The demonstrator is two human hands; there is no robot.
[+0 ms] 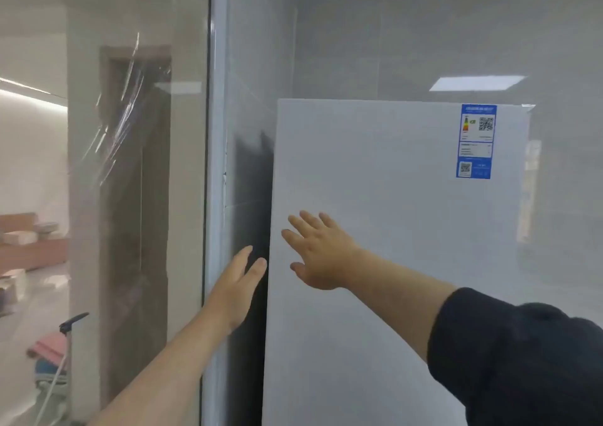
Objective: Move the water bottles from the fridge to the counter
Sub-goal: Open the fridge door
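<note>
A tall white fridge (391,246) fills the right half of the head view, its door closed, with a blue energy label (474,141) near its top right. My right hand (318,252) is spread flat against the door close to its left edge, fingers apart. My left hand (236,287) reaches up beside the dark gap at the fridge's left edge, fingers straight and together, holding nothing. No water bottles and no counter are in view.
A glass partition with a pale frame (215,197) stands just left of the fridge. Behind the glass are a brown door (137,197), a room with a sofa (29,243), and a mop handle (70,324) low on the left. Grey tiled wall behind the fridge.
</note>
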